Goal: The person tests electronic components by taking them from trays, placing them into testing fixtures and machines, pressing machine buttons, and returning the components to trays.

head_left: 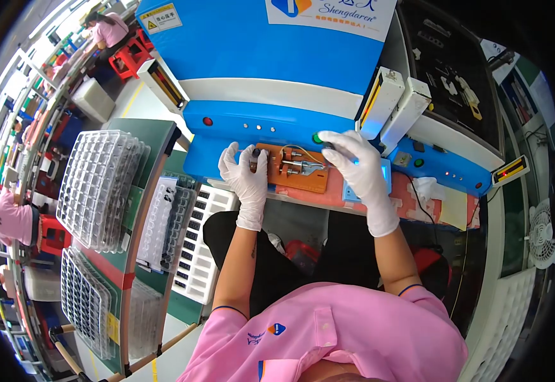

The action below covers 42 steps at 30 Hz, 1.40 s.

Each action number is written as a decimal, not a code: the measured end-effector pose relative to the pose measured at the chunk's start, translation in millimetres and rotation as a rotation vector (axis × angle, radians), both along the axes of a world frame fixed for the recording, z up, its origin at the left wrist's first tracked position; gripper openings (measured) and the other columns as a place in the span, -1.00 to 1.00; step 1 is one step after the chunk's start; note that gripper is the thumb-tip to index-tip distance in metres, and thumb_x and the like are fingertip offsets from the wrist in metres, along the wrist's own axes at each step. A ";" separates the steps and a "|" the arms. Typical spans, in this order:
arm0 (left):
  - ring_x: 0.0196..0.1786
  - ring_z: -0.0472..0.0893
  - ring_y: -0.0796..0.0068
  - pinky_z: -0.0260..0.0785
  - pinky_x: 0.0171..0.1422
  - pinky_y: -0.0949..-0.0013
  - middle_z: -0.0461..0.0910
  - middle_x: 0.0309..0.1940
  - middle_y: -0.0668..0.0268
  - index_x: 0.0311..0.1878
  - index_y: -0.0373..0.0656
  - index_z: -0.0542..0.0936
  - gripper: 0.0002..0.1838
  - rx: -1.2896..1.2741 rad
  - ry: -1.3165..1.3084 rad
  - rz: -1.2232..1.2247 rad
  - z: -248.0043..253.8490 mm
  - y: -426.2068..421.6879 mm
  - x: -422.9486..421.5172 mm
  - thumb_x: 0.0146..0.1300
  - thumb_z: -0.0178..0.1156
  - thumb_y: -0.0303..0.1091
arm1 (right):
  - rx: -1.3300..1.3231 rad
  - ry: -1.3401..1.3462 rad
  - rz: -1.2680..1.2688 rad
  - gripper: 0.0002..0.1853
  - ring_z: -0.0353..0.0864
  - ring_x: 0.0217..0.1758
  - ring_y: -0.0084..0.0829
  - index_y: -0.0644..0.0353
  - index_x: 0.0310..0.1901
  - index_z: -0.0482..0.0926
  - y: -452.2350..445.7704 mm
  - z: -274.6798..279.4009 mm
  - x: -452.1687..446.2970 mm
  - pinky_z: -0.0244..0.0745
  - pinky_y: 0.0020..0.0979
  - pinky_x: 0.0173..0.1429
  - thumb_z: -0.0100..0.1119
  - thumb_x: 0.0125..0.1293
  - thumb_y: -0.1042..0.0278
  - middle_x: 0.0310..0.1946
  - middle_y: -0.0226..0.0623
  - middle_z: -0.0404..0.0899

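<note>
An orange-brown fixture plate (pixel 309 181) with a metal toggle clamp (pixel 304 167) and a thin pale wire lies on the bench in front of the blue machine. My left hand (pixel 244 177), in a white glove, is at the plate's left end, with thumb and forefinger closed around a small dark part (pixel 254 159). Over the plate's right end, my gloved right hand (pixel 361 167) pinches a small black piece (pixel 327 146); the fingers hide much of it. Partly behind that hand is a light-blue device with a screen (pixel 387 172).
A green button (pixel 317 137) and a red button (pixel 208 121) sit on the blue machine (pixel 252 57). Stacked transparent trays (pixel 96 191) fill a rack at left, beside a white tray (pixel 204 245). Crumpled white cloth (pixel 426 188) and a black cable lie right. Two people in pink sit farther left.
</note>
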<state>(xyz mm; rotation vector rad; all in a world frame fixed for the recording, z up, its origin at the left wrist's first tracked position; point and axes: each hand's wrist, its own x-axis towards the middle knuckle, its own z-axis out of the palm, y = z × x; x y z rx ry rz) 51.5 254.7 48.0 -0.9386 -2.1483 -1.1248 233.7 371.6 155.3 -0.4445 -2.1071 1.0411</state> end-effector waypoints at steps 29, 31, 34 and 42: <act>-0.22 0.52 0.52 0.39 -0.29 0.51 0.51 -0.07 0.24 0.15 -0.25 0.39 -0.47 0.395 -0.875 -0.183 -25.8 3.7 -79.9 0.40 -0.02 0.05 | -0.257 0.404 -0.457 -0.65 0.56 -0.27 -0.58 0.30 0.02 0.57 223.6 66.4 148.8 0.40 -0.57 -0.18 0.06 0.37 0.22 -0.17 -0.34 0.62; -0.24 0.51 0.55 0.37 -0.33 0.53 0.53 -0.11 0.25 0.13 -0.25 0.40 -0.45 0.363 -0.894 -0.160 -26.7 7.0 -79.8 0.40 -0.05 0.08 | -0.235 0.264 -0.602 -0.69 0.56 -0.23 -0.60 0.22 0.00 0.61 284.8 71.1 146.8 0.40 -0.62 -0.20 0.13 0.34 0.21 -0.16 -0.43 0.62; -0.32 0.48 0.62 0.30 -0.43 0.57 0.55 -0.21 0.30 0.07 -0.25 0.44 -0.46 0.425 -0.829 -0.112 -25.1 9.8 -70.9 0.40 -0.06 0.11 | -0.287 0.180 -0.618 -0.71 0.57 -0.20 -0.60 0.18 -0.01 0.63 358.3 45.6 147.6 0.41 -0.63 -0.21 0.16 0.32 0.24 -0.16 -0.45 0.62; -0.33 0.46 0.65 0.31 -0.39 0.57 0.54 -0.23 0.32 0.08 -0.23 0.45 -0.46 0.411 -0.840 -0.075 -23.0 10.7 -68.7 0.40 -0.06 0.11 | -0.358 0.060 -0.563 -0.73 0.58 -0.14 -0.55 0.21 -0.07 0.66 387.1 39.8 139.4 0.48 -0.58 -0.20 0.23 0.27 0.26 -0.22 -0.43 0.64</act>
